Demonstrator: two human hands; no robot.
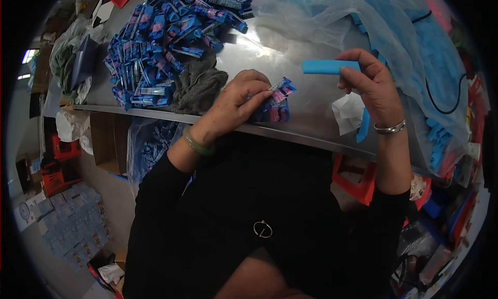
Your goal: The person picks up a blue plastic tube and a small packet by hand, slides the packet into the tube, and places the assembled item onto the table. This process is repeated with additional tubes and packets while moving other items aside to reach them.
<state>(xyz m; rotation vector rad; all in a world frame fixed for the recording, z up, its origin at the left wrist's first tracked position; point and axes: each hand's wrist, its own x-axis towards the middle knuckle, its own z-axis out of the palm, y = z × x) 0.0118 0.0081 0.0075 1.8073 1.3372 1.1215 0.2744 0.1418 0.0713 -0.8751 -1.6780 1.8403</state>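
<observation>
Pinching packets (275,104): left hand (236,99) clamps a small blue-pink stack at the table (311,107) front edge.
Handling: likely light, slick film, floppy. Best gripped across the flat faces.
Blue strip (327,66): right hand (371,89) grasps one end, raised above the table.
Pile (161,44): loose packets far left, grey cloth (199,86) beside.

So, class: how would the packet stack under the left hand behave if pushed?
Probably light: the left hand pinches the packet stack with fingertips alone. Loose on the smooth metal table at its edge, it may slide off.
</observation>
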